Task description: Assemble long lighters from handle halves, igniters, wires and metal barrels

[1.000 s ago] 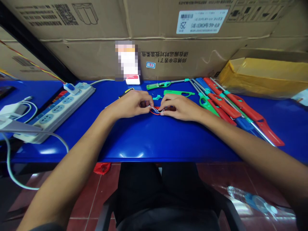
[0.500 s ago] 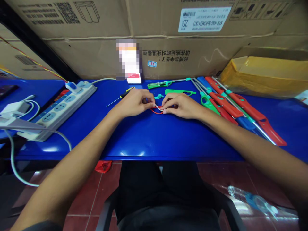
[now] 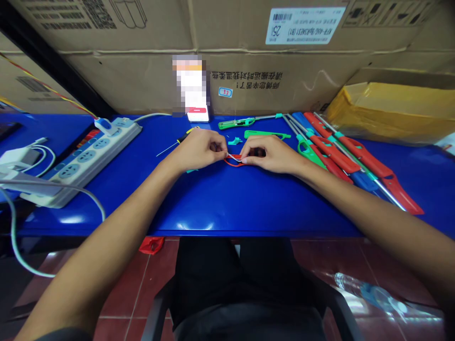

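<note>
My left hand (image 3: 203, 150) is closed in a pinch on one end of a thin white wire (image 3: 234, 157). From the other side my right hand (image 3: 269, 152) pinches the wire's right part, thumb and forefinger together. Just beneath the wire lies a red plastic lighter shell (image 3: 233, 165) with a looped edge, partly hidden by my fingers. A small teal plastic piece (image 3: 235, 141) rests behind the hands. Beyond it are a green half shell (image 3: 265, 135) and an opened green long-necked lighter (image 3: 237, 124). A yellow-and-black screwdriver (image 3: 181, 139) is partly covered by my left hand.
Several long-necked lighters (image 3: 341, 154) are heaped at the right, before a yellow-taped box (image 3: 394, 111). A power strip (image 3: 85, 158) with cables occupies the left. A lit phone (image 3: 198, 97) leans on the cardboard (image 3: 142, 80). The blue table (image 3: 199, 208) ends near my lap.
My hands have shifted slightly, with the right fingers closing tighter on the wire. A bit of teal plastic now shows beside my left wrist. The view has moved a little.
</note>
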A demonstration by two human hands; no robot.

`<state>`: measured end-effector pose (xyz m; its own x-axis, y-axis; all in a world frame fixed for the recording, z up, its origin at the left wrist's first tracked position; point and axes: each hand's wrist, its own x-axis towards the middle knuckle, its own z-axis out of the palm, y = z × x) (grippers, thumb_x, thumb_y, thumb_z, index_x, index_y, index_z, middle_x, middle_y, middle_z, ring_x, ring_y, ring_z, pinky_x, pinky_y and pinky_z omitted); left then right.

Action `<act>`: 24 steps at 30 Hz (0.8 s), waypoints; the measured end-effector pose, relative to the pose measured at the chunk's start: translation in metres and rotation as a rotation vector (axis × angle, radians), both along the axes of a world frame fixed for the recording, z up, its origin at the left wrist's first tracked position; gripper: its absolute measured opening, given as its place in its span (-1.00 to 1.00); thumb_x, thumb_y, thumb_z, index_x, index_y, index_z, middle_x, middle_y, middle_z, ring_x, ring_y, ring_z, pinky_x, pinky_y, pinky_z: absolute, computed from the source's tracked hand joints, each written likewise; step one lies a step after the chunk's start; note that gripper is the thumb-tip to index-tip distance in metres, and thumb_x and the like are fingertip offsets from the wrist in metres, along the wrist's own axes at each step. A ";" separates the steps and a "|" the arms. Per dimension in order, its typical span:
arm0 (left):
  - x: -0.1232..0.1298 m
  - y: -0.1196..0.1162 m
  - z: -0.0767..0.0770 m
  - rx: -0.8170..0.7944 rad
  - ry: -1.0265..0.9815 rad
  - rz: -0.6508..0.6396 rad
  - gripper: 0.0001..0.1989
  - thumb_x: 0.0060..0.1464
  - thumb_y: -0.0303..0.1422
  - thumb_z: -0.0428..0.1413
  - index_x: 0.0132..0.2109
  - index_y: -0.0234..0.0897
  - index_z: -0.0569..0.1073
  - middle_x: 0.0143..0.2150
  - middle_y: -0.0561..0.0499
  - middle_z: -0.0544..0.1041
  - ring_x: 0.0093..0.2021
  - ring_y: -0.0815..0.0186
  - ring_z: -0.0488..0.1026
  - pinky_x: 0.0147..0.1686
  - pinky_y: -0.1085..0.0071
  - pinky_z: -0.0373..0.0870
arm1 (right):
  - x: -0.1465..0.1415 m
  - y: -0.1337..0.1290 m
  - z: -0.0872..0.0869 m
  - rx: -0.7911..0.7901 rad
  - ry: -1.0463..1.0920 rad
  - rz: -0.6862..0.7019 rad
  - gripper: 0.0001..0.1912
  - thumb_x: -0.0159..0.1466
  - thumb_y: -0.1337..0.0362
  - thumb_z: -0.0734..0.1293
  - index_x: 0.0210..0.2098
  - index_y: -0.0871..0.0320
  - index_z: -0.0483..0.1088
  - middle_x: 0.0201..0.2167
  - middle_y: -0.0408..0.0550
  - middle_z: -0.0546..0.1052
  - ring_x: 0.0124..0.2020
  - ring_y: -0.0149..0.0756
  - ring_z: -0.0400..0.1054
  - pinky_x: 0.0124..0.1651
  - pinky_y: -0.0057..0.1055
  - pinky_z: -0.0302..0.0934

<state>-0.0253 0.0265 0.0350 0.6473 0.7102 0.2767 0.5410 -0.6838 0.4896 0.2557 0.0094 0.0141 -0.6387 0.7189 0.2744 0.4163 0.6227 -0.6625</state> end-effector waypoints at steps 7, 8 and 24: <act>-0.003 0.002 0.001 0.017 0.039 -0.016 -0.86 0.21 -0.28 0.30 -0.23 -0.21 0.75 -0.31 -0.01 0.71 -0.35 0.30 0.57 -0.30 0.35 0.37 | -0.004 -0.004 0.001 0.047 -0.007 -0.023 -0.83 0.46 0.21 0.43 -0.27 0.04 0.63 -0.17 -0.03 0.70 -0.16 -0.16 0.51 -0.03 -0.14 0.33; -0.004 0.002 0.000 0.024 0.047 -0.016 -0.87 0.22 -0.29 0.31 -0.22 -0.21 0.75 -0.29 -0.02 0.71 -0.34 0.29 0.57 -0.29 0.34 0.39 | -0.005 -0.005 0.001 0.053 -0.006 -0.030 -0.83 0.45 0.23 0.42 -0.28 0.04 0.62 -0.18 -0.04 0.70 -0.16 -0.16 0.50 -0.05 -0.14 0.33; -0.006 0.008 -0.004 0.063 0.056 -0.134 -0.82 0.38 -0.19 0.31 -0.11 -0.15 0.77 -0.22 -0.03 0.69 -0.29 0.29 0.58 -0.20 0.35 0.42 | 0.000 -0.005 0.008 0.170 -0.146 0.023 -0.87 0.47 0.13 0.52 -0.10 0.02 0.67 -0.18 -0.08 0.66 -0.17 -0.17 0.45 -0.04 -0.19 0.25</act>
<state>-0.0309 0.0347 0.0309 0.7505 0.5991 0.2788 0.4683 -0.7799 0.4152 0.2554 0.0042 0.0220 -0.6964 0.6547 0.2939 0.4841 0.7309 -0.4811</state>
